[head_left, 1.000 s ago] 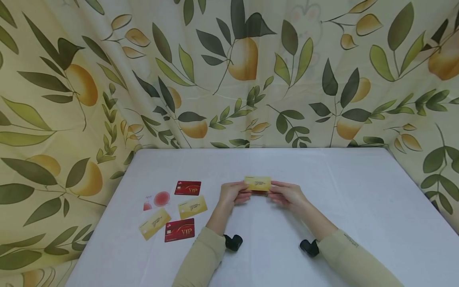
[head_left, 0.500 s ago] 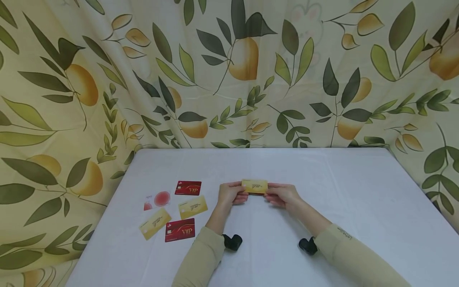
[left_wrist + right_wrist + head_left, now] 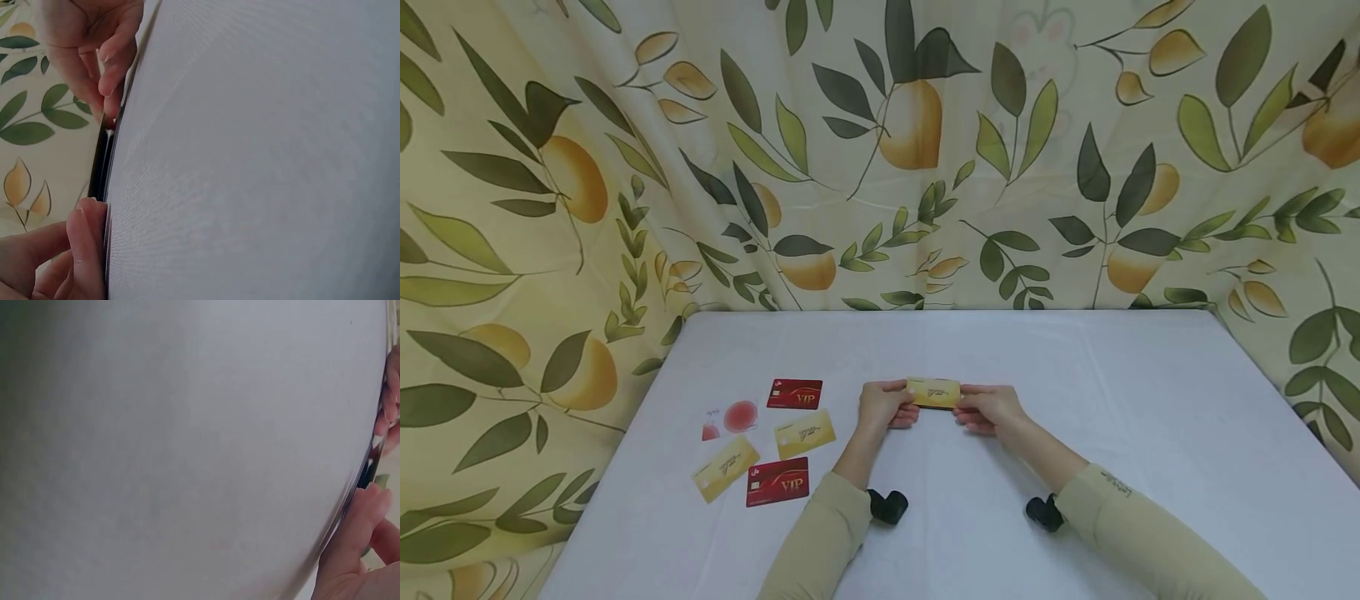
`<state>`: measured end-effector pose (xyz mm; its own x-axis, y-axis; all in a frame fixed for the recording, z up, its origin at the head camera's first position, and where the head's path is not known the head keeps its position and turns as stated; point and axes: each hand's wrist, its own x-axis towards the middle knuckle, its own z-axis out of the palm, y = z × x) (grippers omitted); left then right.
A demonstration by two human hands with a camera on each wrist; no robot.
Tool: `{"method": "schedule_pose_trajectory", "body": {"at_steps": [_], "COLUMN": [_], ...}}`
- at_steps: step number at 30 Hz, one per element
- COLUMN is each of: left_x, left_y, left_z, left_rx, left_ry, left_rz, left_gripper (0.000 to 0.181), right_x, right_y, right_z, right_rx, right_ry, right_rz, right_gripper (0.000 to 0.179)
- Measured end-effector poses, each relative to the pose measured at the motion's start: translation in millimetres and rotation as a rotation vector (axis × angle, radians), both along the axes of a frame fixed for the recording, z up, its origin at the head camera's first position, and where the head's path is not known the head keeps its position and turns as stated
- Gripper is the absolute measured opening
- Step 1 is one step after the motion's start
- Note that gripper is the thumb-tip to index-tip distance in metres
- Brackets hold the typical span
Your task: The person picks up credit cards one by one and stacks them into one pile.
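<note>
A yellow card (image 3: 933, 392) lies level between my two hands near the middle of the table, with a dark edge showing just beneath it. My left hand (image 3: 882, 405) pinches its left end, thumb on top. At the other end my right hand (image 3: 992, 406) pinches it the same way. Seen edge-on in the left wrist view, the card and a dark strip (image 3: 100, 165) sit close over the tablecloth between the fingers of both hands. What makes up the dark layer is mostly hidden. In the right wrist view, the right fingers (image 3: 359, 525) hold the near end.
Left of the hands lie a red VIP card (image 3: 794, 393), another red VIP card (image 3: 777, 482), a yellow card (image 3: 805, 433) and a tilted yellow card (image 3: 726, 468). Beside them is a pale card with a pink circle (image 3: 741, 416). A white cloth (image 3: 1112, 375) covers the table; a patterned curtain (image 3: 865, 208) hangs behind.
The yellow card has come down over the darker layer below it and moved slightly left, both hands moving with it. In the last half second almost nothing has moved.
</note>
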<state>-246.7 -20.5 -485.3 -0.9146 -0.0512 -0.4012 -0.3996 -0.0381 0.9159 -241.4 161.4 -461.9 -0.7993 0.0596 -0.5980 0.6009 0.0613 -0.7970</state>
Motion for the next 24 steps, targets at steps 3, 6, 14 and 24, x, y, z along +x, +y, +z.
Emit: {"method": "schedule_pose_trajectory", "body": {"at_steps": [3,6,14,24], "left_x": [-0.7,-0.9,-2.6,-1.5], "left_y": [0.6,1.2,2.4,3.9], "left_z": [0.1,0.3,-1.4,-0.2], "left_rx": [-0.012,-0.027,-0.034,-0.088], "left_ry": [0.008,0.005,0.003,0.010], "left_rz": [-0.003,-0.002,0.006,0.015], "left_gripper": [0.035,0.035,0.032,0.028], "right_x": [-1.1,-2.1,-3.7,-2.4], "right_y": [0.4,1.4,4.4,4.5], "right_z": [0.2,-0.1,-1.2,-4.5], "right_rx": [0.011,0.017,0.040,0.072], "right_ry": [0.012,0.019,0.056,0.093], "right_rz": [0.011,0.026,0.087,0.108], "right_gripper": [0.046,0.046,0.045,0.043]}}
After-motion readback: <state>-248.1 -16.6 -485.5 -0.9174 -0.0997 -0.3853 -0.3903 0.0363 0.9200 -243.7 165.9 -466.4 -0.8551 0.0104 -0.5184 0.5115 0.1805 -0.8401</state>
